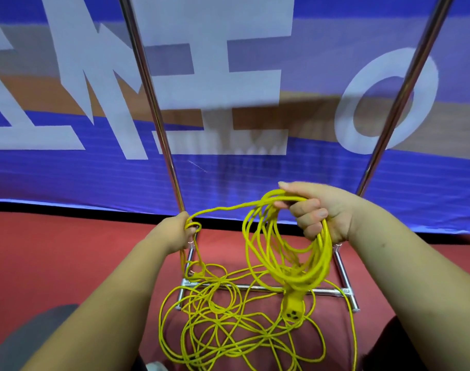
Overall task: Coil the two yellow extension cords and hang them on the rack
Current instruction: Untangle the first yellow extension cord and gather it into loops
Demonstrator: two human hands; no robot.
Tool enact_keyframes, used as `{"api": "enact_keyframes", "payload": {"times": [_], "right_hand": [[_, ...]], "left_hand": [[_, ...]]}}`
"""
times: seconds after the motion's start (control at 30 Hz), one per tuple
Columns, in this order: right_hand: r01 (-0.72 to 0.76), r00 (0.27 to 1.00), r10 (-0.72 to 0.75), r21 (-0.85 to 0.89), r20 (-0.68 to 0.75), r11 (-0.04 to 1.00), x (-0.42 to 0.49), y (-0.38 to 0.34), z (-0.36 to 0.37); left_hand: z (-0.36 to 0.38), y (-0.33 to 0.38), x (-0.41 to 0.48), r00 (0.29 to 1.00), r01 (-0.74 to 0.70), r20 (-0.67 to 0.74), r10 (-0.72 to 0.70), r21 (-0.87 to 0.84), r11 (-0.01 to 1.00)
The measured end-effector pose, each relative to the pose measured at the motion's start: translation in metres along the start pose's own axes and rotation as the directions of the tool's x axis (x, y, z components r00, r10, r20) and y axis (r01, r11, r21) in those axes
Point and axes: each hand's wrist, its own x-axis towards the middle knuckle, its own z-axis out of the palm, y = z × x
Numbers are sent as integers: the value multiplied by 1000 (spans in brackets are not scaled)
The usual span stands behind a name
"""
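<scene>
My right hand (319, 210) grips a bundle of yellow cord loops (290, 253) that hang below it, with a yellow socket end (291, 310) dangling at the bottom. A strand runs from that hand leftward to my left hand (180, 228), which holds the cord in a small loop near the rack's left pole. Loose yellow cord (223, 325) lies tangled on the red floor under and in front of the rack. Whether it is one cord or two I cannot tell. The chrome rack (158, 108) stands before me with two uprights and a base bar (255, 287).
A blue banner (255, 178) with large white letters hangs behind the rack. Red carpet (54, 263) covers the floor. A grey object (27, 333) sits at the lower left. The rack's feet (346, 282) reach toward me on both sides of the cord pile.
</scene>
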Motion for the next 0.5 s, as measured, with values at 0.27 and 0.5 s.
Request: {"api": "enact_keyframes", "payload": {"times": [0.27,0.5], "right_hand": [[215,972,-201,113,-126,970,17,5,9],[603,795,-449,449,-409,659,13,-7,-22]], "left_hand": [[-6,0,1,996,1,85,-2,8,1000],[-4,-13,-7,985,51,135,-103,345,937]]}}
